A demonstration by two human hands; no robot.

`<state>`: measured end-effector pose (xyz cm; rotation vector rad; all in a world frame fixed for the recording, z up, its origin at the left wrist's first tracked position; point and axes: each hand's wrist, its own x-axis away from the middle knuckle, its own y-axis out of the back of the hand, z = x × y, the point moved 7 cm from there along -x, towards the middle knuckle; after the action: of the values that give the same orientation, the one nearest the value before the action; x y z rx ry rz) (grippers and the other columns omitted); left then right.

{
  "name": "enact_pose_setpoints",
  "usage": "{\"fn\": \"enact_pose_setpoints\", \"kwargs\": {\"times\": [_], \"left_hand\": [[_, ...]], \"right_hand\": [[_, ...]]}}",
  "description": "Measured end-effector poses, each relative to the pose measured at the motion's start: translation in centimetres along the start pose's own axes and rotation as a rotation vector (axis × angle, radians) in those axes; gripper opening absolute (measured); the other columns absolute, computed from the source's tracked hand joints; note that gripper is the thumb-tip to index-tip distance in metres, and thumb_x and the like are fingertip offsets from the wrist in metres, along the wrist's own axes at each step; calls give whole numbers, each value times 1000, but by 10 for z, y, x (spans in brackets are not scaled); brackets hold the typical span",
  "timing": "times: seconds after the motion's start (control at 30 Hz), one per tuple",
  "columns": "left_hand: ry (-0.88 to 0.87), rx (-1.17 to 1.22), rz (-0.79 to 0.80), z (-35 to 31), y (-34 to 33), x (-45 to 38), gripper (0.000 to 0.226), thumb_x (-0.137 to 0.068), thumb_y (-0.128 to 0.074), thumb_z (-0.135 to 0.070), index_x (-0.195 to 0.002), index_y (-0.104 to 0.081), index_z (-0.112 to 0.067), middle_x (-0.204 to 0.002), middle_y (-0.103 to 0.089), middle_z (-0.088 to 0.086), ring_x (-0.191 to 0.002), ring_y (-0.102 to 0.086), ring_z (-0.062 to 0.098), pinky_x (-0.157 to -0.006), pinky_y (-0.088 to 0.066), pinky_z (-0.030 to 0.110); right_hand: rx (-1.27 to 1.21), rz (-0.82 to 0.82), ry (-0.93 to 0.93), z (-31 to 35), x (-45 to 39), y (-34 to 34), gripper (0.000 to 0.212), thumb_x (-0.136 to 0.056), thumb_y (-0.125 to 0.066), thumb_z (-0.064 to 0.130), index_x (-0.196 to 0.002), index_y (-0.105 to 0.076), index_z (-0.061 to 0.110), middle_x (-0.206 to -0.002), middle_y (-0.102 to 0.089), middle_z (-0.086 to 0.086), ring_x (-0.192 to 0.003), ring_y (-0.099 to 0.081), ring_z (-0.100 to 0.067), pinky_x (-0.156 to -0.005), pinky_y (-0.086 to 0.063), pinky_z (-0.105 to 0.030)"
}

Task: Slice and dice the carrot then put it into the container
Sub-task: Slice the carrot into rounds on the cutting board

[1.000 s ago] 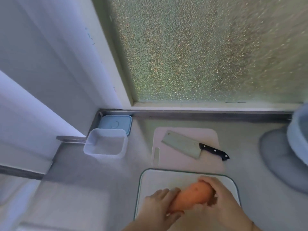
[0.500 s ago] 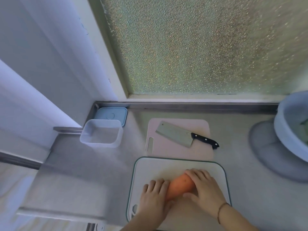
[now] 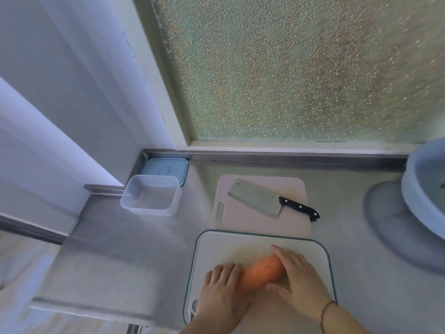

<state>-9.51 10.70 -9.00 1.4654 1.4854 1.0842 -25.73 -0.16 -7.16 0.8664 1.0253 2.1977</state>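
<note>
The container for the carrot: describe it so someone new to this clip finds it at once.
Start at the frosted window and drop to the steel counter's far left corner. There the clear container sits open, nearer than a flat blue lid. It alone has raised see-through walls.
</note>
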Motion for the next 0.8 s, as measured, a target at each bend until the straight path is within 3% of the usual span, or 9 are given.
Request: {"fn": "enact_pose_setpoints", "kwargs": {"times": [0.13,0.2,0.33,0.43,0.5,0.57,0.67,0.8], "left_hand": [[10,42,-47,2,6,-1,81,-64,-62,-70,-132,-53,-26,-119,-64,-9,-110,-48,15,-94,-35,29],[20,64,-86,4,10,-2,79,-66,-62,-68,-133,-54,-26,-120,-64,-9,-111,-49,15,-96,-36,30],[27,107,-134,8,12,-3,76,-69,-61,-67,-134,-52,-28,-122,-62,-10,-111,-51,14,-95,-40,29],[5,113,-159,1,11,-12,76,-67,-60,-68,-132,-52,-30,-123,-59,-11,-109,-50,14,-93,-38,28],[-8,102,-191,-6,9,-20,75,-67,-59,-68,-131,-52,-30,-125,-54,-12,-108,-51,14,-92,-39,28],[3,110,-217,-11,5,-25,72,-70,-57,-69,-130,-53,-31,-124,-56,-11,-108,-52,15,-91,-40,29],[53,138,-239,-15,2,-24,67,-71,-54,-71,-127,-54,-34,-121,-59,-13,-106,-53,12,-90,-41,28],[94,123,-201,-17,1,-22,68,-68,-55,-73,-125,-52,-37,-124,-50,-18,-105,-51,9,-90,-40,25]], "right_hand": [[-193,-94,2,-17,5,8,85,-76,-19,89,-146,-17,40,-149,-29,15,-141,-26,-8,-116,-23,-25],[-257,-151,-50,-33,12,15,81,-78,-16,88,-142,-23,40,-145,-32,18,-138,-30,-6,-114,-18,-18],[-318,-348,-162,-63,19,41,73,-84,-30,78,-135,-46,27,-129,-48,17,-123,-47,-14,-107,-32,-25],[-231,-409,-233,-76,-9,70,50,-93,-49,50,-130,-55,15,-126,-54,4,-120,-48,-21,-103,-36,-31],[-141,-400,-216,-80,-40,89,40,-92,-60,29,-128,-56,14,-128,-56,-3,-120,-49,-26,-103,-42,-36],[-62,-331,-210,-82,-72,101,45,-89,-64,21,-132,-53,13,-133,-54,-6,-122,-48,-28,-103,-43,-40],[94,-212,-236,-79,-109,108,56,-91,-62,29,-143,-42,19,-145,-45,-2,-131,-41,-25,-106,-41,-38],[358,-86,-186,-75,-140,101,48,-94,-56,39,-138,-44,27,-140,-46,2,-126,-41,-24,-96,-44,-35]]}}
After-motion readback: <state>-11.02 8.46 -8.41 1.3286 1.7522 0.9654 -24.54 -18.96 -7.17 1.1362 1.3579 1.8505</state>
